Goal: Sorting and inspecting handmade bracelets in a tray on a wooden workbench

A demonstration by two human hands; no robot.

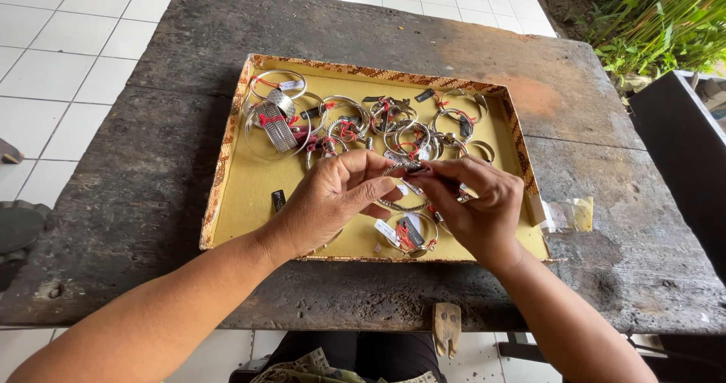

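Left hand [333, 198] and right hand [473, 201] pinching one silver bangle [404, 168] over the tray [249, 194]; best kept low, grip light, tag clear of fingers.

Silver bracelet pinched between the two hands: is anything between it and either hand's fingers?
Nothing visible. The left hand and right hand meet over the tray, fingertips closed directly on the small silver bracelet. The other tagged bracelets lie below and behind in the tray, apart from the grip.
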